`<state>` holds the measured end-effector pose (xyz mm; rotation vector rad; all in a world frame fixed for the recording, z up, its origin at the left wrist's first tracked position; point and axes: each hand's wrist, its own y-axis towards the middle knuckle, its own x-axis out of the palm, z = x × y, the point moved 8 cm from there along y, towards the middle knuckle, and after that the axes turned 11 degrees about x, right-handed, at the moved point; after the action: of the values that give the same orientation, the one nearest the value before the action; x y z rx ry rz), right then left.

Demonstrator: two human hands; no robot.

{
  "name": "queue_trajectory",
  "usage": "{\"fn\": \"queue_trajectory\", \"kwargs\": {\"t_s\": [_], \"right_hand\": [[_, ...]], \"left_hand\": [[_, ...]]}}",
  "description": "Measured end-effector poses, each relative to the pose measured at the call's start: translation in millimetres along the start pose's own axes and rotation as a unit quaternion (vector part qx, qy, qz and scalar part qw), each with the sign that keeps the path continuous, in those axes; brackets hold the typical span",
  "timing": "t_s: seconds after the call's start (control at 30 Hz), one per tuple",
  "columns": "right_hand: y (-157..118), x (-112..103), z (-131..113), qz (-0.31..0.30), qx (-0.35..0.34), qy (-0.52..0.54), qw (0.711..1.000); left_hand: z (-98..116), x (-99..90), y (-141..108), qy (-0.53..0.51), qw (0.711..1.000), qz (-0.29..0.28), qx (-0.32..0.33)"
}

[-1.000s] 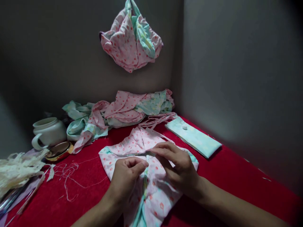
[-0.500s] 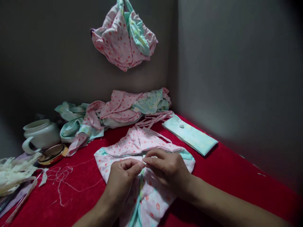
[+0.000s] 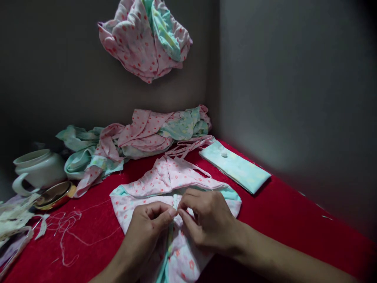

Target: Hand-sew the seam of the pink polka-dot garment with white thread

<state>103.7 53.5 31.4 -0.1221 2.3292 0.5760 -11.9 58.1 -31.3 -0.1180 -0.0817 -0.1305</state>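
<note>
A pink flowered cloth piece with mint-green lining and edging lies on the red-covered table, partly under both hands. My left hand is closed in a pinch over its middle seam, thumb against forefinger. Right beside it, my right hand pinches too, its fingertips almost meeting the left thumb. What sits between the fingertips is too small to make out. A small white tab stands at the seam just above the fingers. The lower part of the cloth runs down between my forearms.
Pale loose thread lies tangled at left. Beyond it stand a white mug, a round gold-rimmed dish and cream lace. Crumpled fabric lines the back. A buttoned mint pouch lies right. Bundled cloth hangs above.
The view has shifted slightly, so most things sit further left. My right hand's fingers have bent and moved a little lower at the seam; both hands remain pinched close together.
</note>
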Motion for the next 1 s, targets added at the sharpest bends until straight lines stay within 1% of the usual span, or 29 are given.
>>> {"fn": "queue_trajectory", "kwargs": {"t_s": [0.03, 0.07, 0.1, 0.13, 0.17, 0.2, 0.23, 0.27, 0.3, 0.33, 0.37, 0.4, 0.47, 0.53, 0.63, 0.73, 0.83, 0.93, 1.0], "right_hand": [[3.1, 2.1, 9.0, -0.025, 0.063, 0.052, 0.996], [4.9, 6.5, 19.6, -0.06, 0.138, 0.124, 0.981], [4.6, 13.3, 29.1, -0.101, 0.214, 0.211, 0.949], [2.5, 20.7, 35.0, -0.142, 0.279, 0.304, 0.9], [0.0, 27.2, 36.6, -0.177, 0.326, 0.395, 0.84], [-1.9, 31.5, 34.9, -0.204, 0.355, 0.475, 0.779], [-2.7, 33.1, 31.6, -0.221, 0.37, 0.539, 0.724], [-2.3, 32.2, 28.3, -0.228, 0.373, 0.588, 0.681], [-1.2, 29.9, 25.8, -0.227, 0.371, 0.627, 0.647], [0.8, 26.1, 24.6, -0.217, 0.362, 0.659, 0.623], [3.7, 21.1, 24.5, -0.199, 0.347, 0.686, 0.607], [7.3, 14.7, 25.9, -0.174, 0.327, 0.71, 0.598], [14.5, -0.2, 31.3, -0.115, 0.283, 0.742, 0.597], [20.4, -15.7, 37.9, -0.065, 0.244, 0.75, 0.612], [27.9, -39.2, 50.5, 0.001, 0.21, 0.746, 0.632], [34.1, -62.0, 70.2, 0.072, 0.196, 0.733, 0.647], [38.8, -79.1, 94.9, 0.133, 0.196, 0.716, 0.657], [41.5, -87.9, 116.1, 0.174, 0.204, 0.717, 0.643], [42.5, -89.8, 123.5, 0.184, 0.212, 0.723, 0.632]], "left_hand": [[-2.4, 0.6, -0.2, -0.017, 1.0, -0.011, -0.009], [-4.5, 1.0, -0.5, -0.031, 0.999, -0.021, -0.018], [-6.1, 1.0, -0.9, -0.043, 0.998, -0.027, -0.025], [-7.1, 0.5, -1.2, -0.052, 0.998, -0.031, -0.028], [-8.0, 0.3, -1.4, -0.057, 0.997, -0.035, -0.032], [-8.6, 0.3, -1.5, -0.061, 0.997, -0.038, -0.034], [-8.8, 0.6, -1.5, -0.063, 0.997, -0.042, -0.035], [-8.8, 0.7, -1.2, -0.063, 0.996, -0.043, -0.035], [-8.6, 0.6, -0.8, -0.061, 0.997, -0.041, -0.035], [-8.4, 0.1, -0.3, -0.056, 0.997, -0.035, -0.036], [-8.4, -0.2, 0.1, -0.048, 0.998, -0.03, -0.039], [-8.2, -0.5, 0.3, -0.038, 0.998, -0.027, -0.043], [-8.0, 0.1, -0.1, -0.017, 0.998, -0.029, -0.055], [-7.2, 0.8, -1.5, -0.004, 0.997, -0.034, -0.064], [-6.3, -1.2, -3.4, 0.009, 0.997, -0.031, -0.067], [-8.3, -6.4, -3.6, 0.021, 0.997, -0.015, -0.071], [-10.9, -8.8, -2.2, 0.012, 0.997, -0.006, -0.07], [-9.9, -6.6, -0.9, -0.003, 0.999, -0.012, -0.051], [-8.1, -3.7, -0.7, -0.011, 0.999, -0.021, -0.037]]}}
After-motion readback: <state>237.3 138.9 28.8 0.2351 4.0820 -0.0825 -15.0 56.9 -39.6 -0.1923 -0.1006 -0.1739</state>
